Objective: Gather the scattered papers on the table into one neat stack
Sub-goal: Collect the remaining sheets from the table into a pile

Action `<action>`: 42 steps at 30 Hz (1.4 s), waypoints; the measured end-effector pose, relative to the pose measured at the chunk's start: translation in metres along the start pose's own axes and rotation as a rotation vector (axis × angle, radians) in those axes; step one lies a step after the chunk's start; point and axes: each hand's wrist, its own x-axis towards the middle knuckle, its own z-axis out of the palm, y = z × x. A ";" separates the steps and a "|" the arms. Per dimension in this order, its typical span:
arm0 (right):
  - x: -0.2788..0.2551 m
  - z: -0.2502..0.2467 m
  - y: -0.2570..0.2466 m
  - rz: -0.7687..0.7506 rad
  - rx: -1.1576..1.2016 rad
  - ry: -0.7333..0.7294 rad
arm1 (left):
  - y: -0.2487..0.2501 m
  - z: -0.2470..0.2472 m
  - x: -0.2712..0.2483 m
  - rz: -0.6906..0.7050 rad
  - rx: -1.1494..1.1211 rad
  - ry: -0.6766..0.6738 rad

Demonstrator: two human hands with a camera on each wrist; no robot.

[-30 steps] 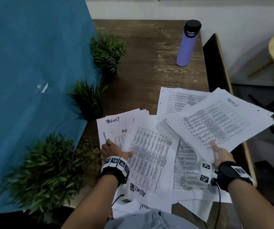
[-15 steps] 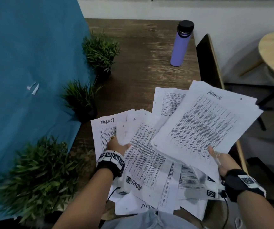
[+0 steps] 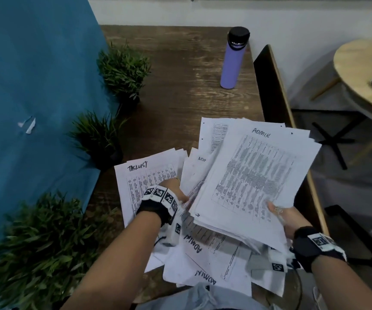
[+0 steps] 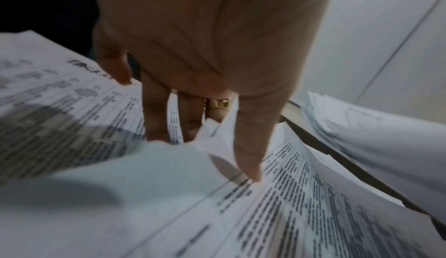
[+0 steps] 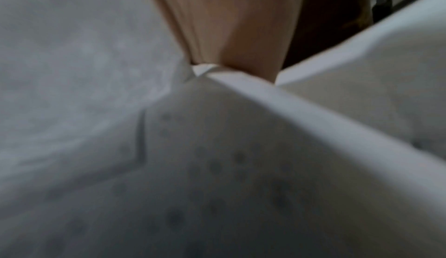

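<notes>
White printed papers lie scattered on the near part of the wooden table [image 3: 180, 90]. My right hand [image 3: 281, 217] grips a thick stack headed ADMIN [image 3: 254, 175] by its near corner, thumb on top, and holds it tilted above the other sheets. The right wrist view shows that hand [image 5: 229, 33] clamped on the stack's edge [image 5: 241, 166], blurred. My left hand [image 3: 171, 189] reaches onto the TASKLIST sheet [image 3: 144, 175]. Its straight fingers [image 4: 248, 147] are slid in among loose sheets [image 4: 313, 214], with some fingertips hidden under a page. More ADMIN sheets [image 3: 203, 260] lie at the front edge.
A purple bottle [image 3: 234, 59] stands at the far right of the table. Three small green plants [image 3: 122, 68] [image 3: 95, 135] [image 3: 35, 242] line the left side against a blue cloth [image 3: 35, 86]. A dark panel [image 3: 270, 90] borders the right edge; a round table [image 3: 364, 70] stands beyond.
My right hand has swung the held stack left and nearer, over the middle sheets. My left hand has moved right, from the TASKLIST sheet's left side into the overlapping sheets.
</notes>
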 end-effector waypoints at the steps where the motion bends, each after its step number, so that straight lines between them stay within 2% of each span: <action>1: -0.004 -0.005 -0.002 0.021 0.051 0.011 | -0.004 -0.002 0.002 -0.007 0.012 -0.029; 3: -0.002 -0.015 0.003 0.060 0.123 0.045 | -0.009 0.002 0.004 0.004 -0.083 -0.125; 5: 0.003 -0.015 0.010 0.037 0.151 0.013 | -0.013 0.013 0.005 0.020 -0.244 -0.221; 7: 0.006 -0.005 0.015 0.073 0.139 -0.017 | -0.014 0.025 0.005 -0.009 -0.331 -0.244; 10: 0.011 0.013 0.015 0.145 0.075 -0.036 | -0.011 0.032 0.007 -0.062 -0.276 -0.183; 12: 0.019 0.021 0.013 0.146 0.055 -0.050 | -0.004 0.028 0.006 -0.076 -0.215 -0.201; 17: 0.025 0.022 0.005 0.159 -0.014 -0.027 | 0.000 0.004 0.007 -0.021 -0.111 -0.315; 21: 0.019 0.021 0.001 0.165 0.025 -0.029 | -0.004 0.012 0.011 -0.009 -0.252 -0.420; 23: 0.015 0.020 -0.001 0.151 -0.072 -0.043 | 0.000 0.017 0.010 -0.033 -0.220 -0.427; 26: 0.008 0.019 -0.005 0.173 -0.025 0.017 | 0.005 0.018 0.008 -0.106 -0.060 -0.291; 28: -0.002 0.020 -0.011 0.025 -0.144 -0.077 | 0.007 0.022 0.009 -0.073 -0.079 -0.244; 30: -0.005 0.022 -0.014 -0.059 -0.283 -0.120 | 0.007 0.023 0.010 -0.014 -0.174 -0.180; 34: 0.010 0.014 0.002 0.044 -0.145 -0.016 | 0.007 0.004 0.002 0.083 -0.469 0.047; 35: 0.014 0.009 0.007 0.069 -0.105 0.014 | 0.006 -0.005 0.002 0.074 -0.441 0.143; 38: 0.014 0.001 0.009 0.057 -0.182 0.088 | 0.003 -0.038 -0.007 0.054 -0.172 0.439; 42: 0.012 -0.002 0.016 0.010 -0.221 0.085 | 0.014 -0.081 -0.033 0.168 0.019 0.732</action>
